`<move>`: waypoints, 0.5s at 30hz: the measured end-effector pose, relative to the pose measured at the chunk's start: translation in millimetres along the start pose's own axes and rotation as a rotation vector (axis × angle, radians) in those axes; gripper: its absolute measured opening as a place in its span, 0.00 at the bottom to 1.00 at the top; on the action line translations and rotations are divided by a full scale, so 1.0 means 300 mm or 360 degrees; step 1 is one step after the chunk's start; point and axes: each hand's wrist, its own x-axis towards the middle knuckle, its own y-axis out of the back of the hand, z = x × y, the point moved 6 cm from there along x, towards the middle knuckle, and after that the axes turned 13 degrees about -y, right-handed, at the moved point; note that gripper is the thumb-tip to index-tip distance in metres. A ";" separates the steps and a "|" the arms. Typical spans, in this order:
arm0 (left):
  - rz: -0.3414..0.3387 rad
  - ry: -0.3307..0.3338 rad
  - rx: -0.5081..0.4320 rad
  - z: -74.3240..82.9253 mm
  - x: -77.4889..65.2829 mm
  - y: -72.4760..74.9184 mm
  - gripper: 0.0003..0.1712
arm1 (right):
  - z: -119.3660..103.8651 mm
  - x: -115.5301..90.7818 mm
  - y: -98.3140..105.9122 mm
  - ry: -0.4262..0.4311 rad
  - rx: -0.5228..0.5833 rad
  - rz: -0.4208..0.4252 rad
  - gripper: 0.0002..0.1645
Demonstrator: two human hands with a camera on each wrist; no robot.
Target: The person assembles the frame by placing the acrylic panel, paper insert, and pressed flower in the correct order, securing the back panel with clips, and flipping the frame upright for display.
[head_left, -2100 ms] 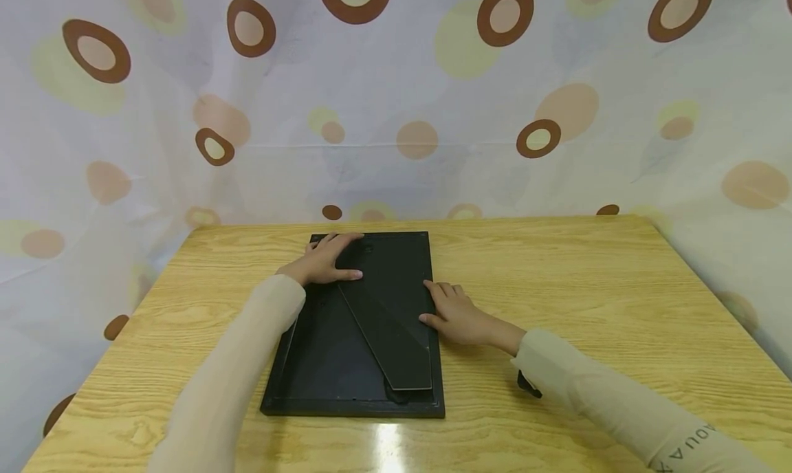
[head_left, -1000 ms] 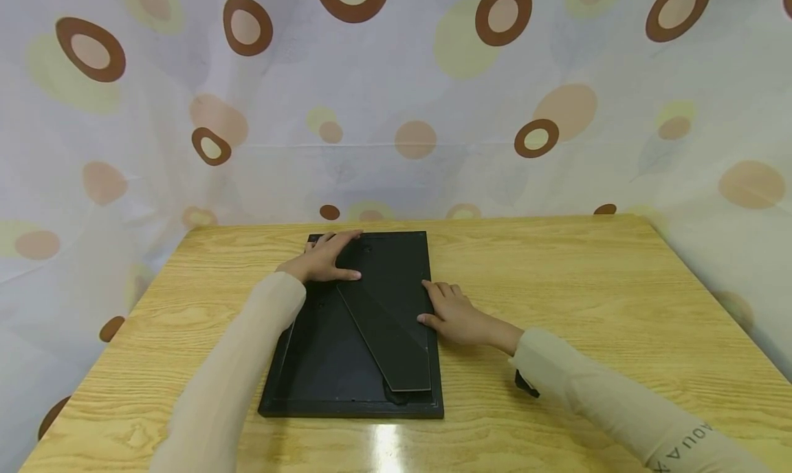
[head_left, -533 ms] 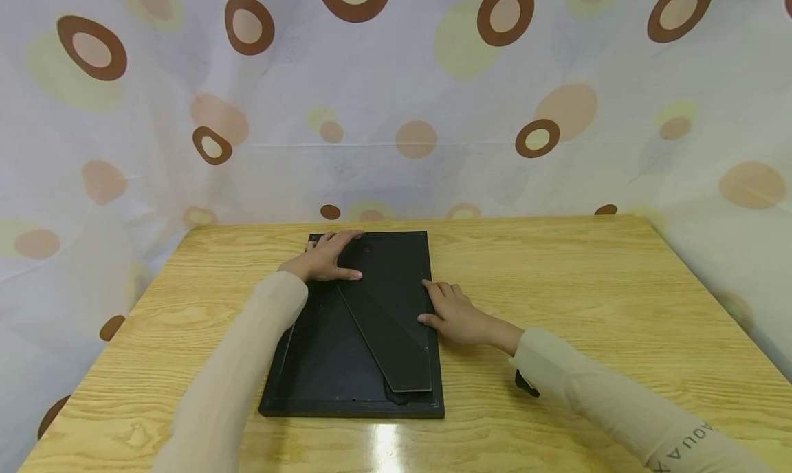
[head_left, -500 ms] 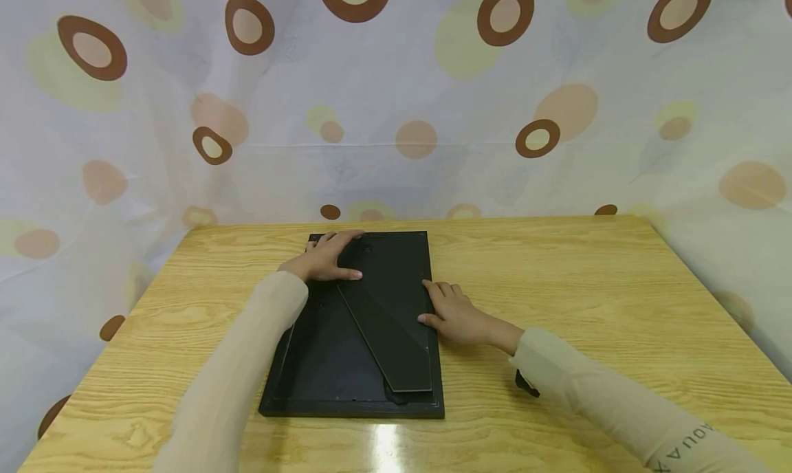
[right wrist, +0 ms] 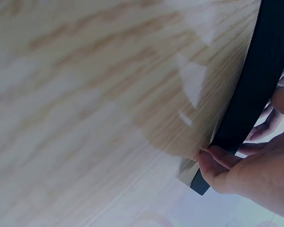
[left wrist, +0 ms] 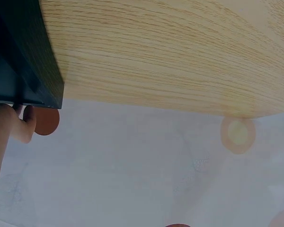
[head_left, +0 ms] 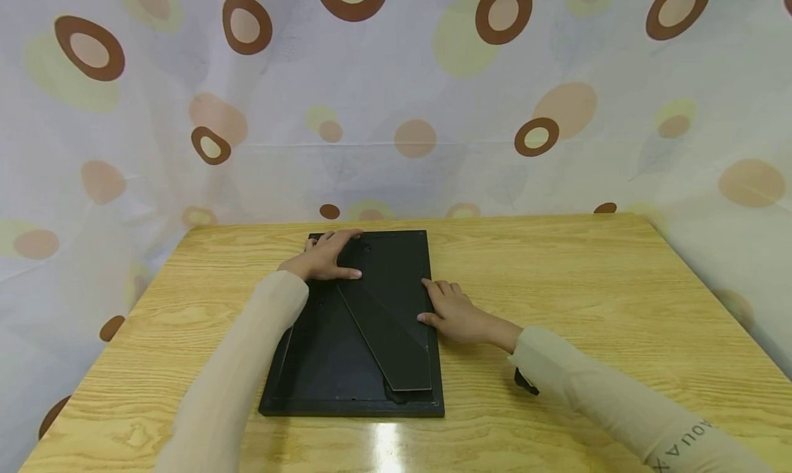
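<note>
A black picture frame (head_left: 337, 363) lies with its back facing up on the wooden table (head_left: 557, 267), its stand leg (head_left: 392, 349) folded flat and slanting to the lower right. My left hand (head_left: 323, 258) holds the upper left part, thumb resting on the back panel and fingers spread over the far left corner. At the right side, my right hand (head_left: 459, 315) grips the edge, the thumb on top. The right wrist view has the fingers of the right hand (right wrist: 236, 170) bent against the frame's side wall (right wrist: 255, 80). In the left wrist view, the left hand (left wrist: 12, 123) is partly cut off.
A white curtain (head_left: 383, 81) with brown, peach and yellow spots hangs behind the table and along both sides. Cream sleeves (head_left: 232, 377) cover both forearms. A small dark object (head_left: 526, 382) shows below the right cuff.
</note>
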 end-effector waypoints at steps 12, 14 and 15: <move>-0.0022 -0.0038 0.0038 0.017 -0.008 0.006 0.48 | 0.004 0.002 0.000 -0.0016 0.0008 -0.0004 0.39; -0.0029 -0.0042 0.0041 0.014 -0.008 0.005 0.48 | 0.005 0.003 -0.002 -0.0012 0.0005 -0.0005 0.39; -0.0034 -0.0043 0.0043 0.012 -0.008 0.003 0.48 | 0.006 0.003 -0.002 -0.0011 0.0003 -0.0005 0.39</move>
